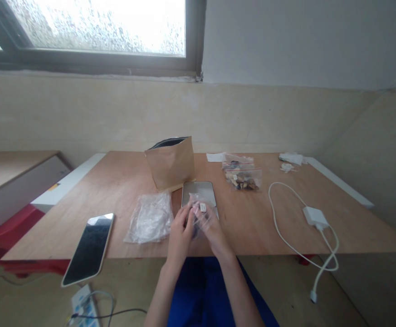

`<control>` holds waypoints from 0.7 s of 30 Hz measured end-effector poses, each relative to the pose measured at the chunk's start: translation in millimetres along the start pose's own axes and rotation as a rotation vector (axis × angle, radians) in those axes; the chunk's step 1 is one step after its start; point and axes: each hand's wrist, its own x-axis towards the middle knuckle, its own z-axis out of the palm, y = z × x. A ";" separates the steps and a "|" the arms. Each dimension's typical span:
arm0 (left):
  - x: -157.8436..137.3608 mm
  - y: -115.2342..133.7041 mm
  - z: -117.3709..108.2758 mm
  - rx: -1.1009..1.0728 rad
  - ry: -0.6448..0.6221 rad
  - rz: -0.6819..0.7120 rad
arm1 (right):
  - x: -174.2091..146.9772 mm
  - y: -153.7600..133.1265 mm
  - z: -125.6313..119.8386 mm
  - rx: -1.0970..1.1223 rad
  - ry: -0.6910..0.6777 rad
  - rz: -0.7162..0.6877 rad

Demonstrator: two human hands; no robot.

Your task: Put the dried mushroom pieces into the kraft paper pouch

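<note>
Two hands [180, 234] [214, 231], one phone [89, 247], one paper pouch [171, 163], perhaps four plastic bags [150, 218].

Small clear plastic bag [200, 212] held over the near edge of the scale.

The bag is transparent and crinkled, with a small white label near its top and dark contents dimly seen through the film; what the contents are cannot be told. It is pinched between the left hand [180, 234] and the right hand [212, 230], raised slightly above the table, its upper part lying over the front of the flat grey scale [198, 192]. Its mouth is hidden by the fingers.
</note>
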 end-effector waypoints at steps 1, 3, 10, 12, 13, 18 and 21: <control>-0.8 1.5 1.3 -0.027 0.003 -0.014 | 0.6 0.7 0.7 0.002 0.018 -0.010; -2.5 3.8 3.9 -0.063 0.025 -0.053 | 1.3 2.2 2.9 -0.015 0.052 -0.038; 1.6 1.3 -0.2 -0.137 0.251 -0.140 | 1.3 5.0 10.8 -0.103 0.195 -0.114; 5.4 -1.8 -5.2 -0.158 0.284 -0.159 | 1.4 6.3 11.9 -0.082 0.255 -0.111; 7.1 -3.5 -7.4 -0.172 0.289 -0.171 | 1.4 7.1 12.6 -0.056 0.279 -0.100; 10.5 -10.1 -9.7 -0.290 0.254 -0.219 | 1.7 9.3 18.8 0.250 0.394 0.079; 9.8 -11.4 -6.8 -0.396 0.228 -0.279 | 3.3 6.9 19.5 0.535 0.413 0.264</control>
